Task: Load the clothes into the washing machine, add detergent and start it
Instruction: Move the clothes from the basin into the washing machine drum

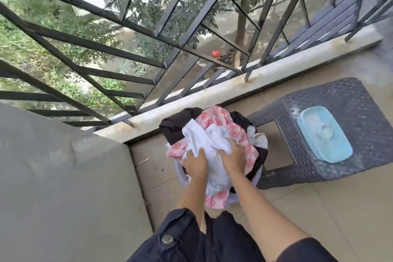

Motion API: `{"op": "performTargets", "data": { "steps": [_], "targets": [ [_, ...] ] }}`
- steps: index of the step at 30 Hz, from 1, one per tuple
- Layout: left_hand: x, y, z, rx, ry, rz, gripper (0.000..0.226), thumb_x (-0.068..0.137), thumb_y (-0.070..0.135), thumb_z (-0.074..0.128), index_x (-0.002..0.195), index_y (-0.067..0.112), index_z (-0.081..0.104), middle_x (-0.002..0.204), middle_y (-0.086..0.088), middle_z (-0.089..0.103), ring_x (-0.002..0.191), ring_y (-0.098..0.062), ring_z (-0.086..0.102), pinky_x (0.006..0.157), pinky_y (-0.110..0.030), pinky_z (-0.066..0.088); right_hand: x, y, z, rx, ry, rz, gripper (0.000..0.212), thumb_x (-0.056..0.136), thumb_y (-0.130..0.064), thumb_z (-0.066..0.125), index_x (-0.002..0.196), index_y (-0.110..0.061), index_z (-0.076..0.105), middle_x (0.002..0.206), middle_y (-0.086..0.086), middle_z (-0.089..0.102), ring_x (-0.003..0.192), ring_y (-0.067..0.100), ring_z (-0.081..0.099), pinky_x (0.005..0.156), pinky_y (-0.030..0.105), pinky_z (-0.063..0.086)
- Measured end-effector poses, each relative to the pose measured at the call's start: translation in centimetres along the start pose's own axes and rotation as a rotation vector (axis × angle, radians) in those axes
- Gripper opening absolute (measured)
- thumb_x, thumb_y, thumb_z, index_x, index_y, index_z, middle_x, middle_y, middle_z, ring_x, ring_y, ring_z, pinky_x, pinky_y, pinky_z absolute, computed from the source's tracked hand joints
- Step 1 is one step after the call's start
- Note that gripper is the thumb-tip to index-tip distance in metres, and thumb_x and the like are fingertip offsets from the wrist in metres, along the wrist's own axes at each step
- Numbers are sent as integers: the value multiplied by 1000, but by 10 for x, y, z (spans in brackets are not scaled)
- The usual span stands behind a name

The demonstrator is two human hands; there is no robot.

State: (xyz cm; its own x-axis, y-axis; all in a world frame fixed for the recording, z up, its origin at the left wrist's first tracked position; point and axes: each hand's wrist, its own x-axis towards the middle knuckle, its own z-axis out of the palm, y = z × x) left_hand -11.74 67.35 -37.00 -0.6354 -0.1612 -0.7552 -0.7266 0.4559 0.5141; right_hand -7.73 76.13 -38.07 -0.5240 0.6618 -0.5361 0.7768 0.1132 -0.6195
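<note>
Your left hand (194,164) and right hand (232,158) both grip the white cloth (197,136). It bunches inside your curled fingers (231,145), above the basket (180,171).

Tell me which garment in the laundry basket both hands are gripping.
The plain white cloth on top; the pink patterned cloth and the black garment lie beneath it.

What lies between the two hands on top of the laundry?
In the head view, a bunched fold of the white cloth lies between the left hand and the right hand; both hands grip it.
</note>
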Motion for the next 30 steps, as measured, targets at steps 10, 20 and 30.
{"op": "performTargets", "data": {
  "steps": [10,20,30],
  "targets": [
    [-85,61,-41,-161,92,197,32,100,33,33,107,16,59,93,3,59,101,-21,53,84,-26,34,-61,-70,-74,168,85,-132,29,89,-21,59,116,-10,65,117,12,64,111,30,57,84,23,40],
    [-182,136,-99,-275,299,265,47,95,51,32,116,15,55,118,-16,62,111,-35,56,88,-36,42,-129,-180,-149,357,91,-236,20,82,-22,68,98,-11,71,79,-1,63,71,14,54,55,-1,36],
    [-250,171,-187,-245,427,403,49,97,42,34,115,4,60,120,-20,62,112,-37,55,92,-40,42,-199,-253,-170,449,-58,-282,18,81,-29,69,76,-12,66,67,3,59,68,18,48,54,21,39]
  ]
}}
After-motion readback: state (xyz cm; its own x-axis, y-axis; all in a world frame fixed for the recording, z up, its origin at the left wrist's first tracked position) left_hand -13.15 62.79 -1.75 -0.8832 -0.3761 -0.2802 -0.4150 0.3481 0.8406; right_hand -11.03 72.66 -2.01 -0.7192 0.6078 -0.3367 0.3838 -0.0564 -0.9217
